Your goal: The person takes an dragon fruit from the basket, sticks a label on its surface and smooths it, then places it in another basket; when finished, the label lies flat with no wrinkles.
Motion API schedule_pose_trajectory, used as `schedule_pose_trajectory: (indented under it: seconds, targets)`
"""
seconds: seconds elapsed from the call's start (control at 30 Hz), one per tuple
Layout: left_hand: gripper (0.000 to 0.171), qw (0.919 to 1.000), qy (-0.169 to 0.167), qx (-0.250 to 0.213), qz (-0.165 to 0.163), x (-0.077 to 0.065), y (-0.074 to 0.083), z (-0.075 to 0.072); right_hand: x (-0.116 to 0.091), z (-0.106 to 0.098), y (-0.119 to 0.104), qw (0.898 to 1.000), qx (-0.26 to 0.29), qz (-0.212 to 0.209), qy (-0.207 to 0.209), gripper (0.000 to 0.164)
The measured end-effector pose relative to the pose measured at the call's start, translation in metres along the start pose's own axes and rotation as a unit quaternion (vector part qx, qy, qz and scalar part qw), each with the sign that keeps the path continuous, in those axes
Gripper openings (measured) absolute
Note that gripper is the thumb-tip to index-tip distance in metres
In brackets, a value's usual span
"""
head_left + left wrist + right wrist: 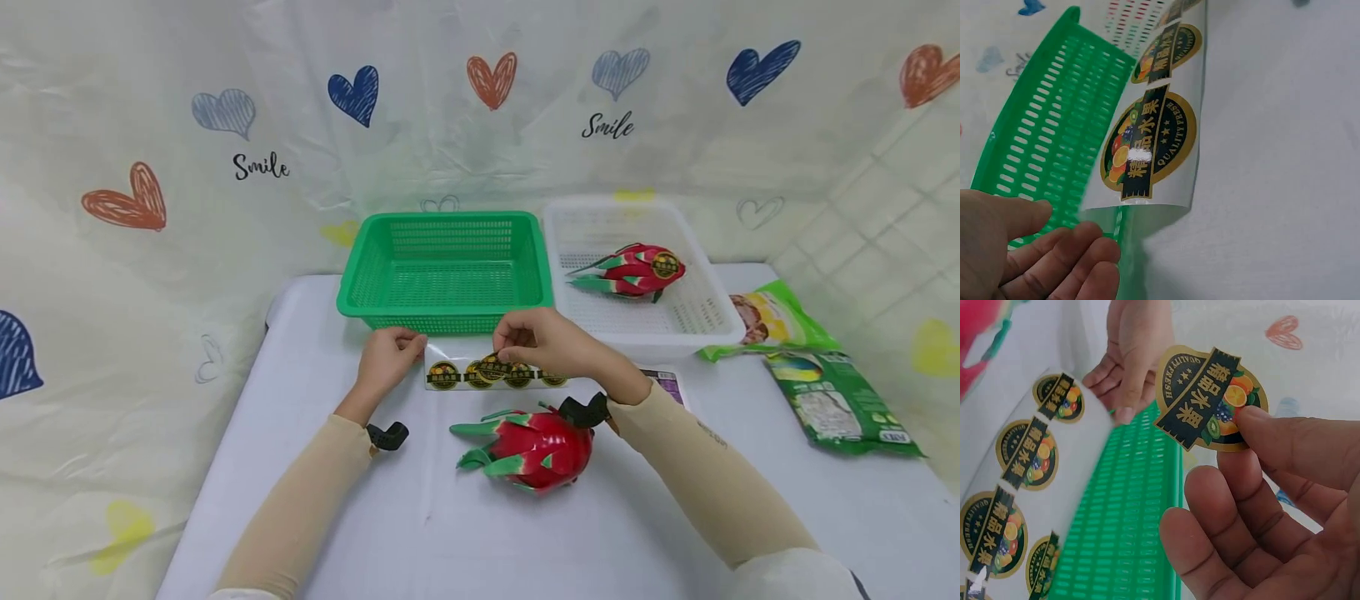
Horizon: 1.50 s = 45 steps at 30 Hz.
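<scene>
My right hand (551, 340) pinches a round black-and-gold fruit sticker (1210, 400) between thumb and fingers, held above a white sticker sheet (450, 357). More of the same labels lie in a row on that sheet, seen large in the left wrist view. My left hand (386, 364) holds the sheet's far left corner with thumb and fingertips; the exact contact is partly hidden. Nearer to me, a red dragon fruit (551, 450) with green scales lies on the white table, below the right wrist. No label shows on its visible side.
A green basket (352, 283) stands behind the hands. To its right, a white basket (716, 308) holds another dragon fruit (637, 273) bearing a label. Two green packets (832, 404) lie at the right. A purple-and-white card (670, 385) is partly under the right forearm.
</scene>
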<state>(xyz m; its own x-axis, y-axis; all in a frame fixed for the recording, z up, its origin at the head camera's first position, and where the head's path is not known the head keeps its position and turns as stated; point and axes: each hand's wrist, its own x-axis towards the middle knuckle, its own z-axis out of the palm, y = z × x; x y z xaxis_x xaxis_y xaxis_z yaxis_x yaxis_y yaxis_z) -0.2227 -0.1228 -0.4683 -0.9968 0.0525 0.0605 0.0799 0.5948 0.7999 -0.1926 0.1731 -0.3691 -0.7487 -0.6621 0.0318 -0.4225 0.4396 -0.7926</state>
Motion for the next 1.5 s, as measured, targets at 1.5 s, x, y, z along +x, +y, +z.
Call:
schedule_pose_trajectory:
  seconds: [1.5]
  targets:
    - [0.03, 0.9471, -0.257, 0.029, 0.19, -0.078, 0.125, 0.067, -0.138, 0.048, 0.016, 0.964, 0.069, 0.19, 0.173, 0.016]
